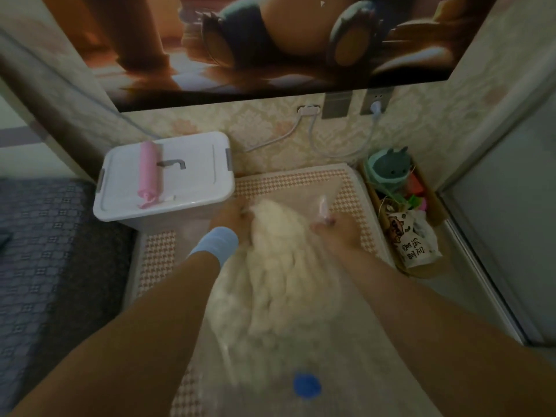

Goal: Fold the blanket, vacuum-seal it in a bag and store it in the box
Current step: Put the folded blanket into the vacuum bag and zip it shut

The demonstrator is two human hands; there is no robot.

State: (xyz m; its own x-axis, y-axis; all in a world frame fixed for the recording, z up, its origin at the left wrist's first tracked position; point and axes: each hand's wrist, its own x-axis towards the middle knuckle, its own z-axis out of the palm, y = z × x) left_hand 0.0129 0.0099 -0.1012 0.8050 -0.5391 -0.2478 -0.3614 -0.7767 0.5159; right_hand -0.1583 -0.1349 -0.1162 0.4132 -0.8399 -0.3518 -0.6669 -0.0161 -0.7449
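A cream fluffy blanket (279, 260) lies bunched inside a clear vacuum bag (340, 341) on a houndstooth mat. The bag's blue valve cap (307, 385) shows near the bottom. My left hand (233, 219), with a light blue wristband, grips the blanket's far end at the bag's mouth. My right hand (338, 231) holds the bag's open edge, pinched between the fingers. The white storage box (164, 177) stands to the left with its lid shut. A pink hand pump (149, 173) lies on that lid.
A cardboard box (433, 206) of toys and a snack packet stands at the right, by a sliding door frame (469, 245). White cables (343, 152) run from wall sockets behind the mat. A dark patterned bed cover (45, 251) lies at the left.
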